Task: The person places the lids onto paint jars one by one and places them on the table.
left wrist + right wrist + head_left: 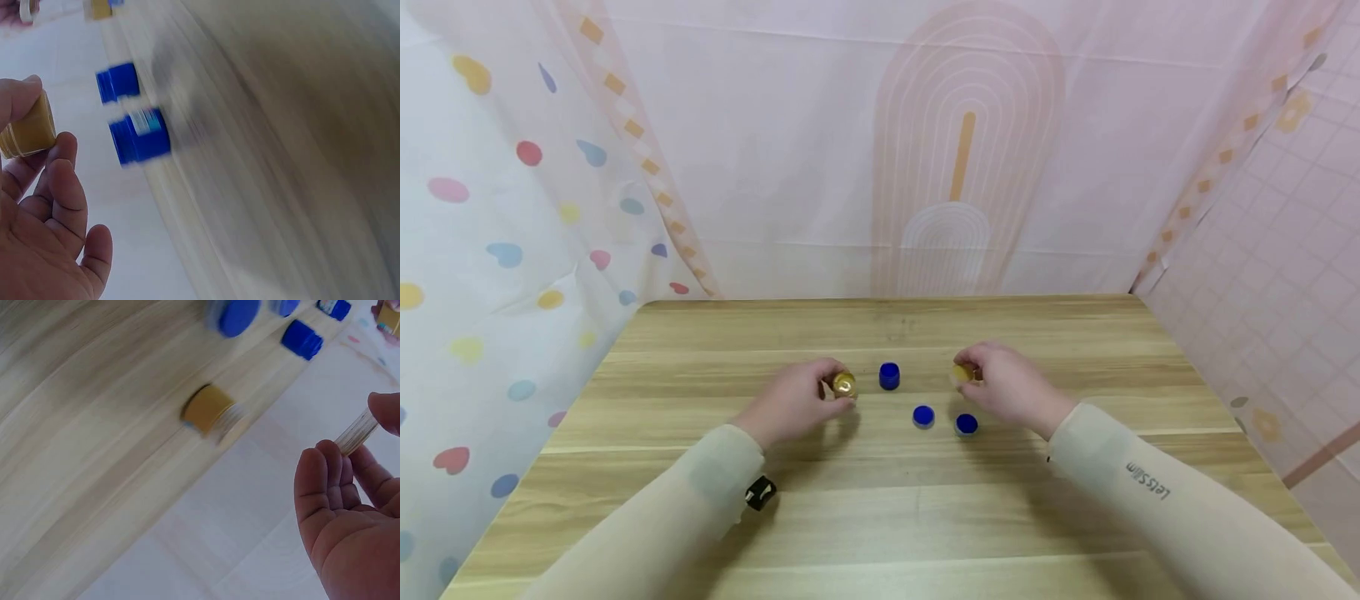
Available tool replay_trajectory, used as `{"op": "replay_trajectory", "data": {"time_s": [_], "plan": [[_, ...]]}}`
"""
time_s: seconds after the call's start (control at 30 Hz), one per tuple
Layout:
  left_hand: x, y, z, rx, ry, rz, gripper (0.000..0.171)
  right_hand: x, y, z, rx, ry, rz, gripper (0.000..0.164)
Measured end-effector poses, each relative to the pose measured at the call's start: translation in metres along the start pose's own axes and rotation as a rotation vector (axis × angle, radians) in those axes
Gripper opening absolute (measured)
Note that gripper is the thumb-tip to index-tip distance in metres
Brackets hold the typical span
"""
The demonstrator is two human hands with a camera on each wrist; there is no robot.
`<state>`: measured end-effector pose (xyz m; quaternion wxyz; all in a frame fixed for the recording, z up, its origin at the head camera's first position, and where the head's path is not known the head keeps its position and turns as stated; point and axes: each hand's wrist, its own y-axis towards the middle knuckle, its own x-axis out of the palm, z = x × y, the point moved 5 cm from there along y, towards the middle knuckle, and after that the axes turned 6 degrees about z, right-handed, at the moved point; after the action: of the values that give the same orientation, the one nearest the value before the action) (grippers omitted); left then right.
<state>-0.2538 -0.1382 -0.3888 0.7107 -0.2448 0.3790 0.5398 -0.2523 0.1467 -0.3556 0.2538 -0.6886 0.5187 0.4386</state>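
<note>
My left hand (pixel 801 396) pinches a small jar of gold paint (pixel 32 132) between thumb and fingers, its round mouth facing up in the head view. My right hand (pixel 1007 379) holds a clear ridged lid (pixel 359 432) by its edge. Below that hand, a second gold paint jar (pixel 209 411) stands on the table in the right wrist view. Between the hands is a blue paint jar (pixel 889 376); the left wrist view shows two blue jars, the nearer labelled jar (pixel 140 134) in front. Closer to me lie two round blue-topped lids (pixel 923 417) with clear sides.
Everything stands on a wood-grain table (pixel 850 517). A patterned cloth backdrop (pixel 775 167) rises behind its far edge, with more cloth at both sides. A small black item (pixel 761 492) shows beside the left sleeve.
</note>
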Motion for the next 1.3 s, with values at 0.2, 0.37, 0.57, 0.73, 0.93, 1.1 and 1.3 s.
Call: {"op": "replay_trajectory", "data": {"time_s": [0.2,0.37,0.57,0.73,0.93,1.1,1.3], "plan": [[0.014,0.001,0.019,0.032,-0.023,-0.017,0.030,0.003,-0.005,-0.023,-0.074,0.064,-0.012,0.036],[0.026,0.001,0.035,0.070,-0.061,-0.035,0.023,0.007,-0.008,-0.041,-0.138,0.075,-0.029,0.037],[0.036,0.001,0.051,0.113,-0.077,-0.057,0.022,0.011,-0.011,-0.057,-0.221,0.075,-0.029,0.037],[0.041,0.001,0.058,0.128,-0.100,-0.071,0.019,0.014,-0.013,-0.063,-0.270,0.065,-0.028,0.034],[0.043,0.000,0.063,0.135,-0.103,-0.067,0.019,0.016,-0.015,-0.065,-0.268,0.071,-0.059,0.034],[0.045,-0.001,0.064,0.125,-0.091,-0.075,0.020,0.018,-0.016,-0.064,-0.271,0.078,-0.080,0.034],[0.046,-0.002,0.064,0.116,-0.081,-0.077,0.020,0.019,-0.017,-0.064,-0.293,0.076,-0.087,0.033]]}}
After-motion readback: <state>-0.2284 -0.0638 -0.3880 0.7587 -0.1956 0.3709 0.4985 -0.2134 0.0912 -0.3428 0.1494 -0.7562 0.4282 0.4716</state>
